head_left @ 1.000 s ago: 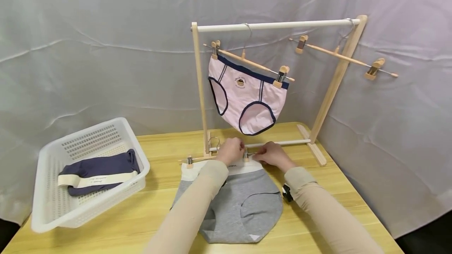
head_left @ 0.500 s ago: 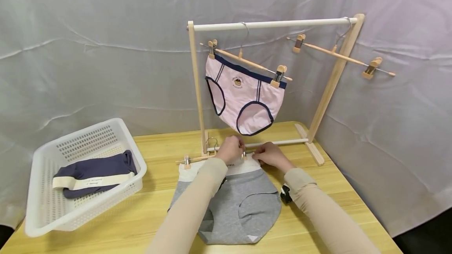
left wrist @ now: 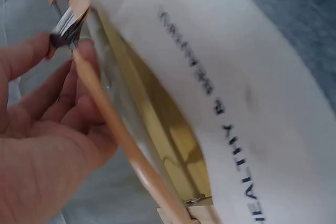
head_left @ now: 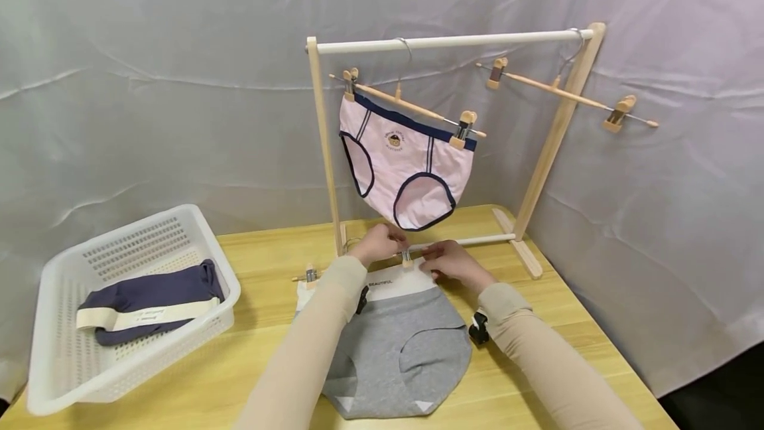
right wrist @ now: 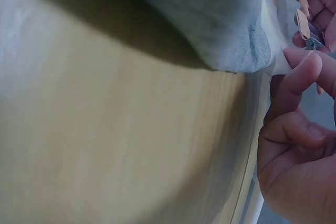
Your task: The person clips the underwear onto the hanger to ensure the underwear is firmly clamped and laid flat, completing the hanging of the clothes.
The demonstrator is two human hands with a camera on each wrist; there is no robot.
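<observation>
Grey underpants [head_left: 412, 344] with a white, lettered waistband [head_left: 388, 283] lie on the table in the head view. A clip hanger's left clip [head_left: 310, 276] sits at the waistband's left end. My left hand [head_left: 379, 242] pinches the hanger's other clip [left wrist: 71, 22] between thumb and fingers; the hanger's wooden bar [left wrist: 126, 145] runs below it in the left wrist view. My right hand [head_left: 456, 262] pinches the waistband's right corner with thumb and forefinger, close to that clip. Whether the clip's jaws have cloth between them is hard to tell.
Pink briefs [head_left: 412, 158] hang by two clips from a wooden rack [head_left: 322, 131] behind my hands. A second hanger [head_left: 555, 90] hangs at the rack's right. On the left stands a white basket [head_left: 56, 324] holding a folded navy garment [head_left: 155, 290] with a cream band.
The whole head view has shifted, so the rack and basket appear further left. My left hand has moved slightly left, and more of the waistband lettering shows. Both hands keep their pinches.
</observation>
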